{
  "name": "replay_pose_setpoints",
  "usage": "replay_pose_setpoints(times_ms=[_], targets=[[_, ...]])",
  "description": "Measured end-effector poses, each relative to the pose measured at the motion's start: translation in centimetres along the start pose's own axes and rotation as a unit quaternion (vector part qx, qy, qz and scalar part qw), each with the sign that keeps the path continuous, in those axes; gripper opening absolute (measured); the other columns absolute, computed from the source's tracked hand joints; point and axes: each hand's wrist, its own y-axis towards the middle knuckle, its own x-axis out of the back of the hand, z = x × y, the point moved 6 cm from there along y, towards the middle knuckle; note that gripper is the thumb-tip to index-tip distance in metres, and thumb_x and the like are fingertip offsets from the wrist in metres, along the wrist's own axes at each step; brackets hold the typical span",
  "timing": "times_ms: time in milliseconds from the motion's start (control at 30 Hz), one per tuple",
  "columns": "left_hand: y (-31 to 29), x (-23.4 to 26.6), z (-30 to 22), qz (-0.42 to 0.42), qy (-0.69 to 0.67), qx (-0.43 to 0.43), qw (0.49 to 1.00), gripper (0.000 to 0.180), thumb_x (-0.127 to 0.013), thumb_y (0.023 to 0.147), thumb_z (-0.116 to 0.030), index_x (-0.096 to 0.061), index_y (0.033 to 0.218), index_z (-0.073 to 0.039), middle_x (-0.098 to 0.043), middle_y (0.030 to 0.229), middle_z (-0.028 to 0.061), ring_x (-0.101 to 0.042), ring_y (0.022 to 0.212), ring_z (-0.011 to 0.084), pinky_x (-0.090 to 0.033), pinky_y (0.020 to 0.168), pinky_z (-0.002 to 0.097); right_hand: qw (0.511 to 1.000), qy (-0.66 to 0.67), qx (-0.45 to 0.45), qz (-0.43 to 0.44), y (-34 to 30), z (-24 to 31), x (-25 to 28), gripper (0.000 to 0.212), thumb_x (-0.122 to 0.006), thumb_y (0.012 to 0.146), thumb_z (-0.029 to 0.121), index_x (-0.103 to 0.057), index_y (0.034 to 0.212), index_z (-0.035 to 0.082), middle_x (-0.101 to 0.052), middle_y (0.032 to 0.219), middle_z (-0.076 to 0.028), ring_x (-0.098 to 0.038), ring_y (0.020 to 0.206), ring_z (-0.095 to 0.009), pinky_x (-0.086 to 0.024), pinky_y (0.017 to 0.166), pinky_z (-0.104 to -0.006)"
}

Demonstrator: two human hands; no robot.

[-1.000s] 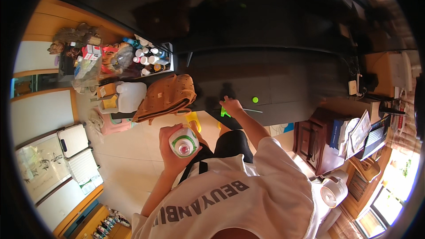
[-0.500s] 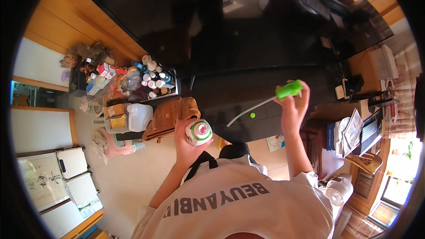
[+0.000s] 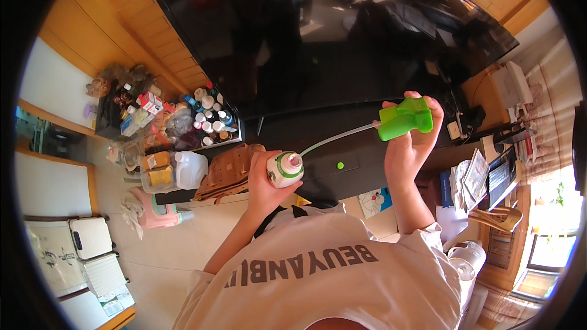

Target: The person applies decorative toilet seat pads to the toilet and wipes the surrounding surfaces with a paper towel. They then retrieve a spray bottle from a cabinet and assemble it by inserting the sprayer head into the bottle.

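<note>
My left hand (image 3: 264, 186) is wrapped round a white spray bottle (image 3: 282, 174) with green markings, its open neck tilted up and to the right. Held up at the right, my right hand (image 3: 411, 156) grips a bright green trigger spray head (image 3: 403, 120). From the spray head a thin, clear dip tube (image 3: 333, 138) curves leftward, its free end right by the bottle's mouth; whether it touches or enters I cannot tell. Between the hands, a small round green cap (image 3: 340, 165) lies on the black cabinet top (image 3: 367, 171).
A large dark television (image 3: 342, 43) spans the far side. Left of my hands are a brown leather bag (image 3: 223, 174), a white jug (image 3: 191, 170) and a box of several bottles (image 3: 214, 123). Papers (image 3: 472, 177) and a laptop (image 3: 500, 174) lie at the right.
The dip tube's free end has come from well right of the bottle to its mouth. My left hand has moved right and tilted the bottle toward the tube; the right hand is slightly higher.
</note>
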Motion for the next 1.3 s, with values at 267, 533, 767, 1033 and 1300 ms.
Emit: replay_pose_setpoints(times_ms=[267, 533, 767, 1033, 1300], targets=[[0.9, -0.3, -1.0, -0.01, -0.012, -0.008, 1.0, 0.061, -0.087, 0.05, -0.005, -0.058, 0.104, -0.004, -0.056, 0.1, 0.0113, -0.057, 0.091, 0.0294, -0.048, 0.079, 0.0368, 0.963, -0.073, -0.072, 0.249, -1.5, -2.9, -6.7, 0.059, -0.082, 0.068, 0.001, -0.047, 0.116, 0.0, -0.054, 0.115, -0.013, -0.062, 0.104, -0.023, -0.054, 0.089, -0.0362], [1.8, 0.2, -2.5, -0.027, 0.029, 0.002, 0.999, 0.061, -0.087, 0.05, -0.007, -0.056, 0.103, -0.004, -0.055, 0.098, 0.0102, -0.058, 0.088, 0.0271, -0.048, 0.076, 0.0355, 0.912, -0.235, -0.126, 0.311, -1.2, -4.1, -8.0, 0.051, -0.085, 0.068, 0.01, -0.049, 0.103, 0.003, -0.061, 0.089, -0.007, -0.065, 0.082, -0.018, -0.053, 0.078, -0.0289], [2.8, -0.3, -3.6, -0.042, 0.003, -0.007, 0.999, 0.061, -0.087, 0.05, -0.008, -0.057, 0.102, -0.004, -0.054, 0.096, 0.0105, -0.057, 0.086, 0.0288, -0.048, 0.075, 0.0371, 0.898, -0.115, -0.238, 0.351, -2.2, -5.1, -7.7, 0.049, -0.077, 0.075, 0.008, -0.05, 0.116, 0.0, -0.065, 0.104, -0.01, -0.063, 0.103, -0.017, -0.047, 0.093, -0.0314], [2.9, -0.9, -3.7, -0.04, -0.001, 0.004, 0.999, 0.061, -0.087, 0.051, -0.008, -0.056, 0.103, -0.003, -0.054, 0.097, 0.0108, -0.057, 0.088, 0.0289, -0.047, 0.077, 0.0378, 0.929, -0.065, -0.176, 0.319, -2.3, -4.7, -6.9, 0.029, -0.069, 0.08, -0.004, -0.065, 0.108, -0.005, -0.065, 0.109, -0.011, -0.062, 0.099, -0.017, -0.048, 0.089, -0.0292], [2.4, -1.0, -5.7, -0.046, 0.008, -0.033, 0.998, 0.062, -0.088, 0.051, -0.01, -0.056, 0.104, -0.004, -0.054, 0.097, 0.0099, -0.057, 0.087, 0.0274, -0.047, 0.075, 0.0365, 0.916, -0.066, -0.225, 0.325, -1.9, -4.0, -5.7, 0.047, -0.066, 0.08, -0.005, -0.054, 0.125, -0.004, -0.062, 0.116, -0.012, -0.059, 0.108, -0.018, -0.046, 0.097, -0.032]])
